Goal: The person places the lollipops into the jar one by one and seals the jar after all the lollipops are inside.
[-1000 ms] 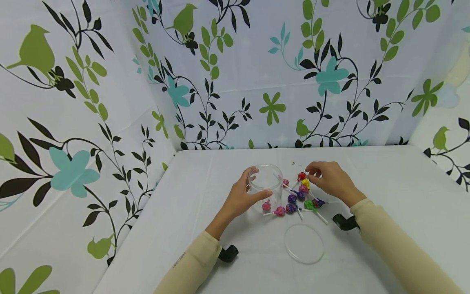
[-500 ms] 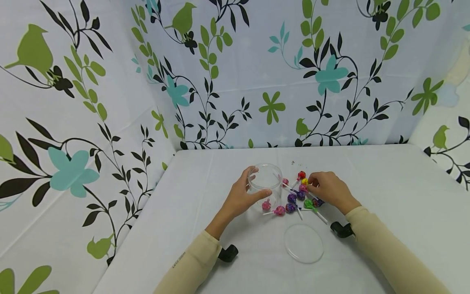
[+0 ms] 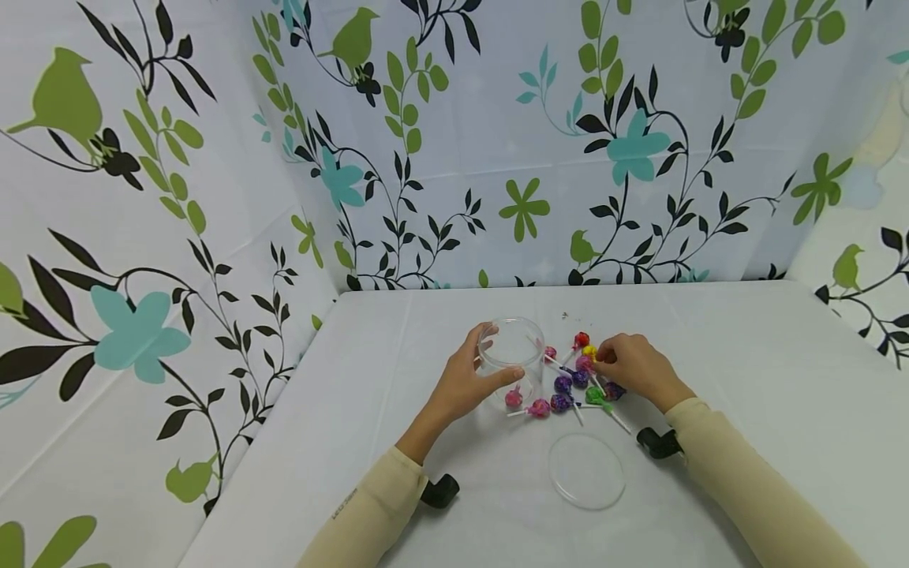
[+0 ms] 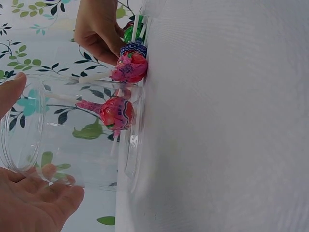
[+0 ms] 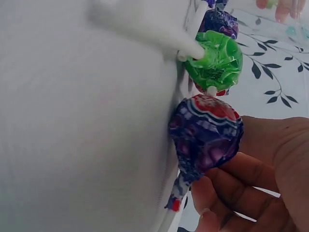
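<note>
The left hand (image 3: 461, 386) holds a clear plastic jar (image 3: 521, 359), thumb on one side and fingers curled round the other. Inside the jar a pink lollipop (image 4: 116, 113) stands head down near the bottom. The right hand (image 3: 635, 367) reaches into the loose lollipops, its thumb and fingertips pinching at a pink lollipop (image 3: 585, 363) beside a yellow one (image 3: 589, 352). In the right wrist view, a purple lollipop (image 5: 207, 133) blocks the fingertips, and a green lollipop (image 5: 217, 60) lies just beyond it.
A clear round lid (image 3: 586, 472) lies on the white table in front of the jar. Several more lollipops, among them a red one (image 3: 581, 340) and purple ones (image 3: 561, 403), lie right of the jar. Patterned cloth (image 3: 426, 197) hangs behind and beside the table.
The right hand has come down and slightly nearer, from beside the red lollipop to the pink one, whose stick has turned. The left hand and jar hold still.
</note>
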`<state>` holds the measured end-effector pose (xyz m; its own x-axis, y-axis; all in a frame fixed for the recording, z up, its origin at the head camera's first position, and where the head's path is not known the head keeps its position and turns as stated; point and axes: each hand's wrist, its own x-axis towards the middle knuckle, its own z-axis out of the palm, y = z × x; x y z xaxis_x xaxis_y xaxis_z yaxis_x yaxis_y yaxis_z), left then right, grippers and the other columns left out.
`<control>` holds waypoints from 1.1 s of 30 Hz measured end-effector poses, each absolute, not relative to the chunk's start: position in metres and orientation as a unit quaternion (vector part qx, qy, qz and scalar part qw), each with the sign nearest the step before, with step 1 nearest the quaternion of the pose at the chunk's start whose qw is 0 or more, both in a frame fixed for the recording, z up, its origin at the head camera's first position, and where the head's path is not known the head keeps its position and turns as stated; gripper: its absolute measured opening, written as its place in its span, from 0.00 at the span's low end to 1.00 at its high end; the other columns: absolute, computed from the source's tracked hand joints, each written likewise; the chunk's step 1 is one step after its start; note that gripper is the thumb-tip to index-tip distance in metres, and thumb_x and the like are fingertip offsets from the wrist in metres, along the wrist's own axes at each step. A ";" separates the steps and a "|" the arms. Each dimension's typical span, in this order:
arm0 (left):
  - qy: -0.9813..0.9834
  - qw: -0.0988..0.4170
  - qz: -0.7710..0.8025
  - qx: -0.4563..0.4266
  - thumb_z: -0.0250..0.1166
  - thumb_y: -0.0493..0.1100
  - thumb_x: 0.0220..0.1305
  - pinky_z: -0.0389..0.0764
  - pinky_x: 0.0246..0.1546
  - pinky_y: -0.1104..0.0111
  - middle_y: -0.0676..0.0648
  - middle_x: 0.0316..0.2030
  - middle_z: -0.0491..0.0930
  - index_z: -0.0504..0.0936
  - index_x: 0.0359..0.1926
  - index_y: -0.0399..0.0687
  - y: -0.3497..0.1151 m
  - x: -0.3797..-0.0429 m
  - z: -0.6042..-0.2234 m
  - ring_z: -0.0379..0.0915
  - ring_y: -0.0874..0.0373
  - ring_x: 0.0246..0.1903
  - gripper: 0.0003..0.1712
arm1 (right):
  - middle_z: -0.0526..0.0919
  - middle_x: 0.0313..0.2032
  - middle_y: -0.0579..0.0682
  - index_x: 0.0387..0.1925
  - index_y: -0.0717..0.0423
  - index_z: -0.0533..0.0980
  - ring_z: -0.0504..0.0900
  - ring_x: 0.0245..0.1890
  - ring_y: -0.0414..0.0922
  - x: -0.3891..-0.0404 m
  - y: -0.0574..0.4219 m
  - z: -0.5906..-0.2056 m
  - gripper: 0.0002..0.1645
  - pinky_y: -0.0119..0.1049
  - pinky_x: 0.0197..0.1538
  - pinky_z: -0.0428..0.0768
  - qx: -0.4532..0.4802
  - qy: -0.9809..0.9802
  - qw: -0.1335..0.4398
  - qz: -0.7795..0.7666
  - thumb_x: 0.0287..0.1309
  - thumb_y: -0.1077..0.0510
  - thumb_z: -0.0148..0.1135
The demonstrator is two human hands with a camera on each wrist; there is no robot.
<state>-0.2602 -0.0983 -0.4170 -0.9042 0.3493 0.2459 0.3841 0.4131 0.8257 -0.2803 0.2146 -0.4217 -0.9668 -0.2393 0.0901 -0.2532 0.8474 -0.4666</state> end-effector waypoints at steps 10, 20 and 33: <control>-0.839 0.024 -0.500 -0.216 0.75 0.62 0.62 0.66 0.71 0.50 0.49 0.75 0.65 0.57 0.80 0.50 -0.098 -0.261 -0.419 0.61 0.44 0.73 0.55 | 0.85 0.35 0.56 0.44 0.68 0.84 0.81 0.34 0.50 -0.279 0.218 -0.425 0.13 0.50 0.42 0.86 0.115 -0.963 -0.002 0.244 0.63 0.61 0.71; -0.841 0.024 -0.495 -0.215 0.74 0.61 0.62 0.66 0.71 0.51 0.50 0.75 0.65 0.57 0.80 0.50 -0.097 -0.260 -0.418 0.62 0.47 0.73 0.55 | 0.88 0.39 0.59 0.43 0.67 0.87 0.81 0.35 0.51 -0.279 0.222 -0.426 0.10 0.51 0.41 0.87 0.109 -0.960 0.020 0.256 0.66 0.64 0.67; -0.842 0.023 -0.493 -0.215 0.75 0.61 0.62 0.66 0.71 0.52 0.50 0.75 0.65 0.56 0.81 0.49 -0.096 -0.260 -0.418 0.62 0.48 0.73 0.55 | 0.89 0.38 0.59 0.44 0.68 0.87 0.79 0.32 0.49 -0.275 0.231 -0.411 0.09 0.44 0.34 0.82 0.126 -0.943 0.085 0.296 0.67 0.65 0.67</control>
